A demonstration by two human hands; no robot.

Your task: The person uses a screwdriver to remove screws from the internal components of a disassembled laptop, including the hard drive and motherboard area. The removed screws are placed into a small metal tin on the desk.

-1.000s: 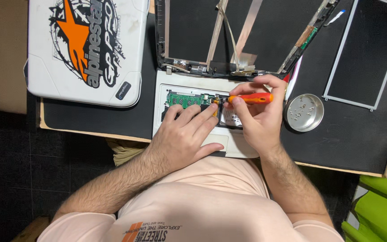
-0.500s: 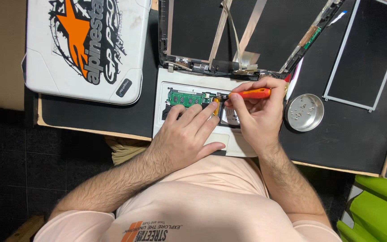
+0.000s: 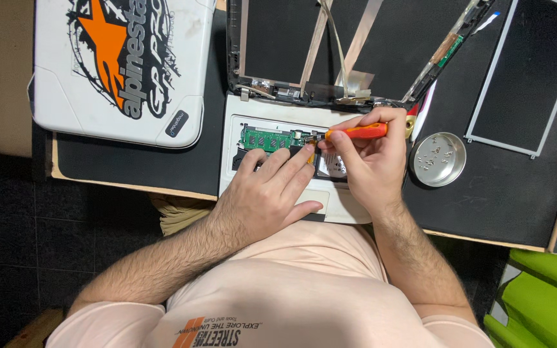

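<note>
dark mat (image 3: 162,169) covers our desk, with black floor tiles showing below its edge. on it sits the laptop base (image 3: 272,122), a white plastic shell opened up at the middle so its insides face us; it lies right in front of our body, likely so both hands can reach it without stretching.

our left hand (image 3: 265,193) lies flat on the base, fingers spread and pressed down near the green board (image 3: 267,139), which seems meant to keep the shell from sliding. our right hand (image 3: 365,161) pinches the screwdriver (image 3: 356,132) between thumb and fingers, holding its orange handle nearly level, the thin metal tip aimed left at the edge of the board. the handle looks smooth and rounded, good for twirling.

just right of that hand is a tin (image 3: 438,158), round, shallow and shiny, with small screws in it; it sits near enough to drop parts in. above the base the lid (image 3: 356,38) lies open and stripped, dark and flat, with pale ribbon strips crossing it. well to the right rests a screen panel (image 3: 530,74), a thin dark rectangle in a metal frame. a second laptop (image 3: 124,64), white with a large orange and black sticker, lies closed at upper left.
</note>
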